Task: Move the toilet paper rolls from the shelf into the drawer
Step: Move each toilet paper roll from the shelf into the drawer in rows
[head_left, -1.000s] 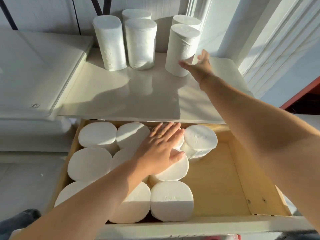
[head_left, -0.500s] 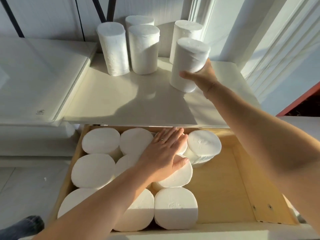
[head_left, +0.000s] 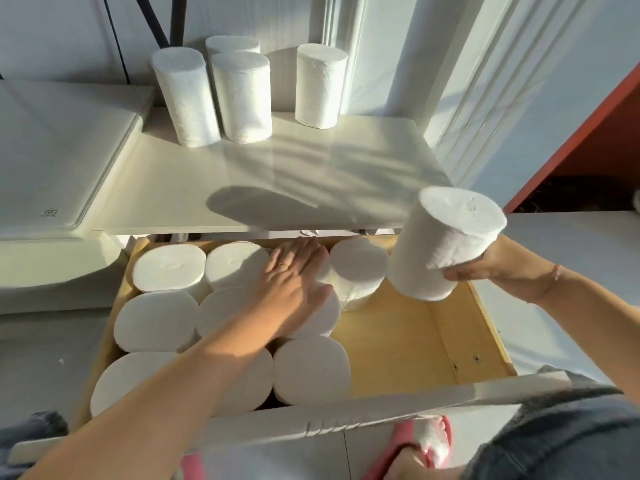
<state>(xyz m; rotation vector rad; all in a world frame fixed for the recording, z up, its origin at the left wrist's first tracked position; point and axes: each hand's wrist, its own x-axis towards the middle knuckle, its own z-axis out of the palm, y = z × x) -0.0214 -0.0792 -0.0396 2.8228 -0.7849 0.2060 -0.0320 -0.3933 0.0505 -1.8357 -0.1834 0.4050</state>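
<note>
My right hand (head_left: 498,265) grips a white toilet paper roll (head_left: 446,240), held tilted in the air over the right back part of the open wooden drawer (head_left: 415,337). My left hand (head_left: 294,282) lies flat, fingers together, on top of the rolls packed upright in the drawer (head_left: 156,320). These fill the drawer's left and middle; one more roll (head_left: 358,268) stands at the back centre. Several rolls stand upright at the back of the white shelf (head_left: 277,181): a group on the left (head_left: 214,95) and a single one (head_left: 320,84) to the right.
The drawer's right side shows bare wooden floor. Its white front panel (head_left: 346,410) runs along the near edge. A white lidded surface (head_left: 52,150) lies left of the shelf. A red frame (head_left: 588,133) stands at the right. Pink slippers (head_left: 426,441) are below.
My right hand has lifted a roll off the shelf and carried it right and down toward me, over the drawer. My left hand has stayed on the packed rolls.
</note>
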